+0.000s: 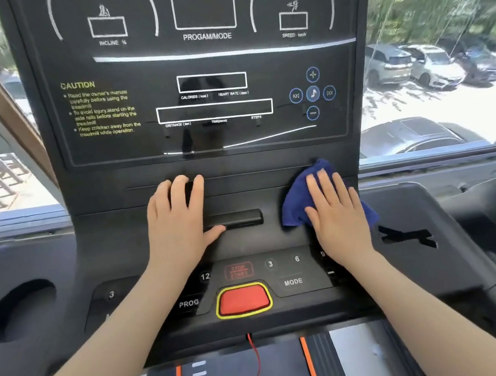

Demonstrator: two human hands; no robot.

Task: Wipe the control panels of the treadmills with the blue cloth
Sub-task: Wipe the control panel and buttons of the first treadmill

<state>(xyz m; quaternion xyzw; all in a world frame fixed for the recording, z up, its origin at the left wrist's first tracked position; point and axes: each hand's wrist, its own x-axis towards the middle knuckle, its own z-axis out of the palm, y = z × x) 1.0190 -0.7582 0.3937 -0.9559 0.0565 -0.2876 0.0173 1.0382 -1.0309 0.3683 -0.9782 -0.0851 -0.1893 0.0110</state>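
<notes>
Clearly the job is somewhere in its middle on this machine, though nothing on the dark plastic tells wiped from unwiped, so that is only my reading. Nearest the person, the red safety key (243,299) with its yellow surround and the row of buttons (293,281) around it (PROG, MODE, the numbered pads) lie under the forearms, with no cloth on them. I'd judge that strip is yet to be gone over, or at least is not being worked now.

One step farther, the right hand (338,212) lies flat, fingers straight and slightly spread, pressing the blue cloth (296,201) onto the right side of the sloping ledge of the control panel (113,185). The cloth is bunched beneath the palm and spills out to the left and beyond the fingertips. The left hand (177,225) rests open on the middle-left of the same ledge, holding nothing, its thumb touching a long black bar (237,217); it looks like a brace.

Farthest off, the upright display (211,82), with its caution text on the left and round music keys on the right, stands well above the cloth. Whether it has had its pass I cannot tell. Any other treadmill lies out of sight, so that part of the task cannot be judged.
</notes>
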